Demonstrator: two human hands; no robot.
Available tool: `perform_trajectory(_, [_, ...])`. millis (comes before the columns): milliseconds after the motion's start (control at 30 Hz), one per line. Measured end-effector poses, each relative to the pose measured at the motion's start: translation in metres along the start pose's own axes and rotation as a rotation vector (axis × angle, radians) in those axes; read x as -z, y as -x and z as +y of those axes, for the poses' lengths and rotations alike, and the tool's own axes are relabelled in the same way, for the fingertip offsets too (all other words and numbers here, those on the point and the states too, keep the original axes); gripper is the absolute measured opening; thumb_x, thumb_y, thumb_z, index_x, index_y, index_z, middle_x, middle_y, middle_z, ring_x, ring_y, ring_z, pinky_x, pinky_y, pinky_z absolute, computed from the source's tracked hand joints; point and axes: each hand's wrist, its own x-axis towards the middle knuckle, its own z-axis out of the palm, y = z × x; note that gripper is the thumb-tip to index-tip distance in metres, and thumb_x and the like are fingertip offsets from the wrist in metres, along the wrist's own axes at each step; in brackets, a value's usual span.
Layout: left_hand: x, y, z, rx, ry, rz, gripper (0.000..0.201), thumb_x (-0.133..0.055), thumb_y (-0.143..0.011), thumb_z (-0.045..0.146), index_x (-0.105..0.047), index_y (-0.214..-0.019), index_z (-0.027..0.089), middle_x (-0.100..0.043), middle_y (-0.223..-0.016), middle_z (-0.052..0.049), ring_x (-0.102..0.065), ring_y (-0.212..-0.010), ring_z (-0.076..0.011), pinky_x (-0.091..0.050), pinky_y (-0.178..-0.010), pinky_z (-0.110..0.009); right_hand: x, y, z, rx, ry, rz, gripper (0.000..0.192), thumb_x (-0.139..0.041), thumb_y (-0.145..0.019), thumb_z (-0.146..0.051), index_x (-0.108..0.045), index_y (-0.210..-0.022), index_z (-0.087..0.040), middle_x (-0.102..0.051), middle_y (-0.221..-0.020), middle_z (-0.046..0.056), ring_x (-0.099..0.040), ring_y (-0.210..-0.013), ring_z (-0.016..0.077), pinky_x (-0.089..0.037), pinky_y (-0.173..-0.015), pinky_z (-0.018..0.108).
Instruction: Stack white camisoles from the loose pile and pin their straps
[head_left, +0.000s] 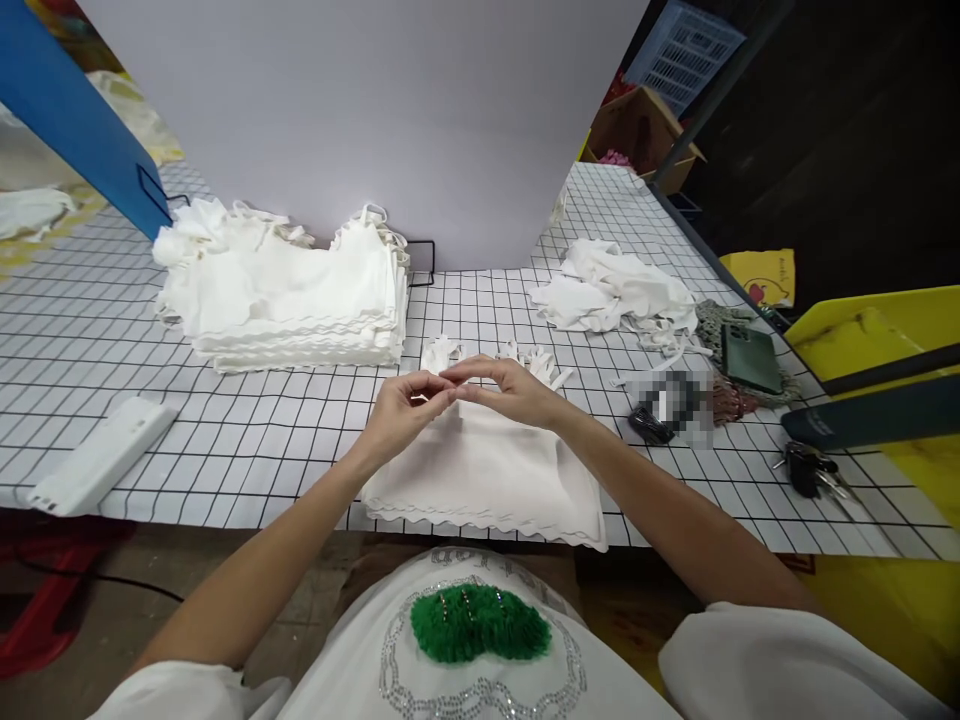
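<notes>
A white garment with a scalloped hem [487,470] lies flat before me at the table's front edge, ruffled straps at its far side. Above its upper edge, my left hand [409,412] is closed in a pinch, thumb against fingers. My right hand [514,392] reaches in from the other side, its fingers pressed together, their tips meeting the left fingertips. Whatever is between the fingertips is too small or hidden to make out. To the left is a thick stack of similar white garments [300,290]; a loose white heap [615,285] lies to the right.
A large pale panel [382,130] stands behind the grid-patterned tablecloth [247,440]. At left lies a white plastic device [105,455]. A phone [750,357], keys [808,470] and a dark cylindrical object [870,410] sit on the right, near a yellow chair [885,320].
</notes>
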Motion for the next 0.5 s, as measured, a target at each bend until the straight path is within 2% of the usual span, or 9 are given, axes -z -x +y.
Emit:
perform_trajectory(100, [-0.001,0.001,0.002,-0.033,-0.049,0.042,0.017,-0.080,-0.075,0.034,-0.076,-0.075,0.018,-0.070,-0.078,-0.005,-0.061,-0.073,-0.0162,-0.049,-0.067,-0.028,-0.004,-0.003,0.004,-0.051,-0.019,0.033,0.027,-0.074,-0.082,-0.047,-0.078,-0.087,-0.020,-0.071,-0.089,0.006,-0.061,-0.097,0.0217,-0.046,-0.089,0.038])
perform_trajectory(267, [0.000,0.001,-0.008,-0.089,-0.149,0.037,0.011,-0.075,-0.081,0.031,-0.073,-0.079,0.020,-0.068,-0.082,-0.004,-0.061,-0.079,-0.0189,-0.048,-0.074,-0.031,-0.006,-0.001,0.015,-0.083,-0.126,0.151,0.026,-0.074,-0.081,-0.046,-0.074,-0.079,-0.020,-0.068,-0.084,0.004,-0.059,-0.086,0.0185,-0.044,-0.085,0.036])
perform_trajectory(367, [0.003,-0.001,-0.024,-0.101,-0.367,-0.011,0.011,-0.080,-0.074,0.026,-0.071,-0.081,0.022,-0.067,-0.084,-0.005,-0.058,-0.084,-0.0228,-0.044,-0.083,-0.037,-0.001,0.001,0.022,-0.063,0.019,0.104,0.019,-0.068,-0.085,-0.037,-0.070,-0.078,-0.019,-0.067,-0.084,0.004,-0.057,-0.090,0.0195,-0.042,-0.089,0.038])
perform_trajectory(433, [0.004,-0.002,-0.034,-0.074,-0.534,-0.044,0.019,-0.084,-0.069,0.024,-0.070,-0.081,0.023,-0.067,-0.085,-0.004,-0.056,-0.087,-0.0248,-0.039,-0.090,-0.041,0.002,0.002,0.028,-0.047,0.144,0.029,0.014,-0.063,-0.087,-0.029,-0.068,-0.078,-0.019,-0.066,-0.083,0.004,-0.054,-0.093,0.0205,-0.040,-0.091,0.039])
perform_trajectory(500, [0.004,-0.003,-0.041,-0.045,-0.651,-0.074,0.020,-0.084,-0.069,0.025,-0.069,-0.081,0.022,-0.065,-0.086,-0.003,-0.055,-0.090,-0.0258,-0.035,-0.092,-0.043,0.004,0.002,0.035,-0.045,0.244,-0.051,0.013,-0.059,-0.089,-0.023,-0.066,-0.079,-0.019,-0.065,-0.081,0.004,-0.050,-0.095,0.0215,-0.037,-0.090,0.041])
